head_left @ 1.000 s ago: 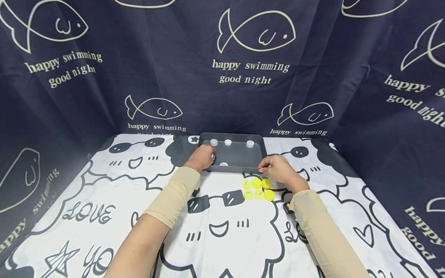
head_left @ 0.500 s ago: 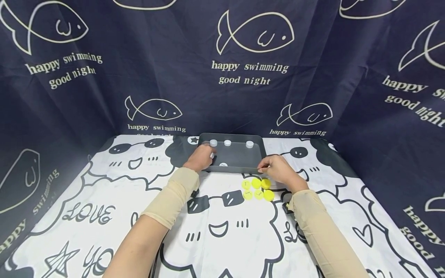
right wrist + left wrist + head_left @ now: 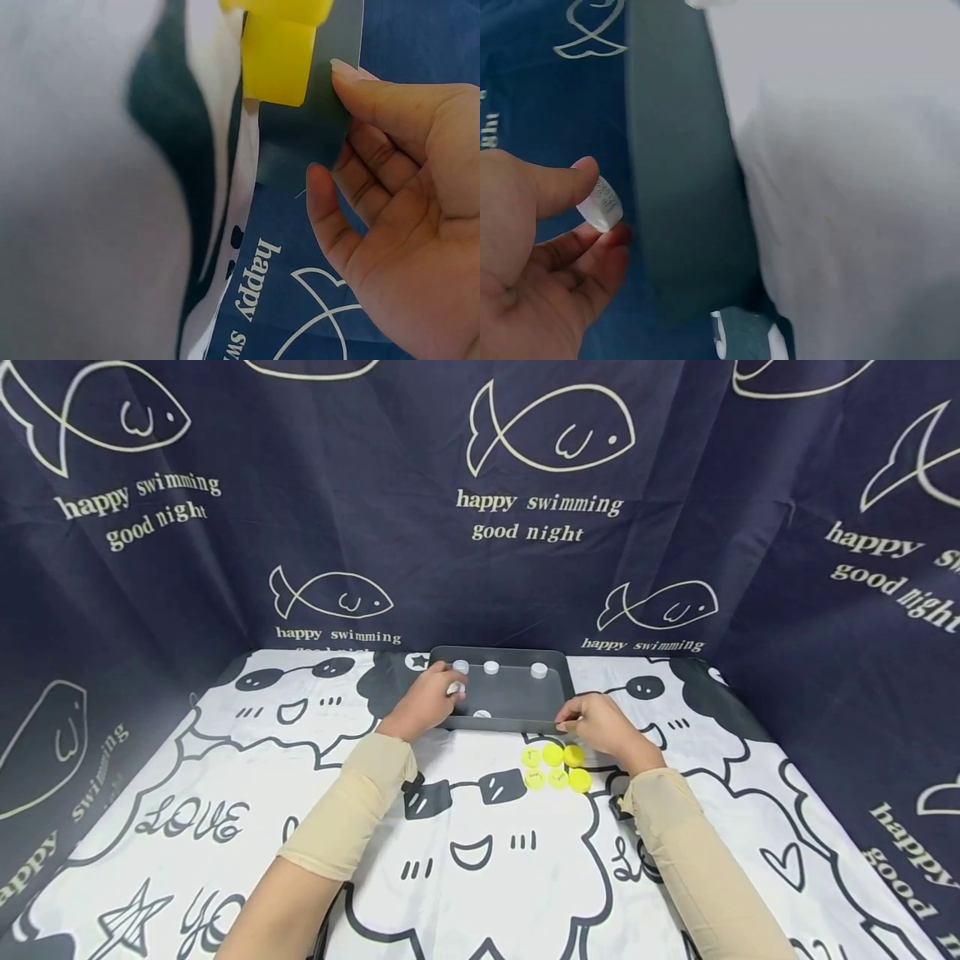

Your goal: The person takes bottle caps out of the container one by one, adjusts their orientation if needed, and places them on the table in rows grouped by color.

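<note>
My left hand [image 3: 429, 695] is over the left end of a dark grey tray [image 3: 517, 693], pinching a small white round cap [image 3: 601, 205] between thumb and fingertips. Tiny print runs along the cap's side in the left wrist view. Other white caps lie in the tray: three along the back, such as the back-right cap [image 3: 539, 671], and a front cap [image 3: 482, 715] partly hidden by the near wall. My right hand [image 3: 603, 725] grips the tray's near right corner; in the right wrist view its thumb lies against the grey wall [image 3: 300, 142].
Several yellow round caps [image 3: 552, 755] lie in two rows on the printed white cloth [image 3: 480, 893], just in front of the tray's right half. A dark blue curtain [image 3: 420, 552] with fish drawings stands close behind the tray.
My left hand has risen a little and turned at the tray's left end, and the white cap in its fingers now shows more. The right hand stays at the tray's corner.
</note>
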`<state>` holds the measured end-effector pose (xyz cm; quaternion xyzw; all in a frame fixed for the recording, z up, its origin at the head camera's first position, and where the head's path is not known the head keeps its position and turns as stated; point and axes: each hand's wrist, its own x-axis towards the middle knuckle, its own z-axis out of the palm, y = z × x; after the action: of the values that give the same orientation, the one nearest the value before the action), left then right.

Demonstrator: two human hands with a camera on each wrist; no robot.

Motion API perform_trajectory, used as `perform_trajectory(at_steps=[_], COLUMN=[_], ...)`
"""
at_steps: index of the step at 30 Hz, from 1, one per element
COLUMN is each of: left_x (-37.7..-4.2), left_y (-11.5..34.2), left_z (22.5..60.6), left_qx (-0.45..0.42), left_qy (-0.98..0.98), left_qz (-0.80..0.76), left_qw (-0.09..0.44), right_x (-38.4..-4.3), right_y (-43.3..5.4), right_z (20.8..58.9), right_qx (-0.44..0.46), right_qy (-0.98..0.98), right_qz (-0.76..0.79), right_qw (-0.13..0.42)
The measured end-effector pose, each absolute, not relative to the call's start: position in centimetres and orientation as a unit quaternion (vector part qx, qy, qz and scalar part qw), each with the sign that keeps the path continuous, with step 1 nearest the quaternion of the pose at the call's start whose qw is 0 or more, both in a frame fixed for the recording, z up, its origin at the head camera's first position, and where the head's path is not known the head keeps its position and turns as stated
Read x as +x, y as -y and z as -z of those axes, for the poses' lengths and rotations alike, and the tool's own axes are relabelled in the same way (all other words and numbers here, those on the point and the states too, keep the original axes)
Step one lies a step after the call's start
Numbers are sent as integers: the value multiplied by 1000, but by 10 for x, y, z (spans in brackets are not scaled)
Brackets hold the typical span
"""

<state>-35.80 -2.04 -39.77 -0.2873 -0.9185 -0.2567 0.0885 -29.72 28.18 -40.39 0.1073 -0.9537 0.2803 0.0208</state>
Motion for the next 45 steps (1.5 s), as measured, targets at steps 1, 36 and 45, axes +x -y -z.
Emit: perform_trajectory(at_steps=[1,36,45], left_x=[-355,-312,-309], left_y=[21,26,24], left_z=[397,394,400], left_qx=[-291,-371,-361], left_qy=[915,906,917], left_qz=[264,206,167], left_qw=[93,-8,-33], right_x=[-297,-296,-295], right_y=[-282,-281,-281], right_z=[404,404,403], right_qx=[106,99,99], right_qy=[954,954,953], right_qz=[-281,-283,-287], right_qw=[20,9,11])
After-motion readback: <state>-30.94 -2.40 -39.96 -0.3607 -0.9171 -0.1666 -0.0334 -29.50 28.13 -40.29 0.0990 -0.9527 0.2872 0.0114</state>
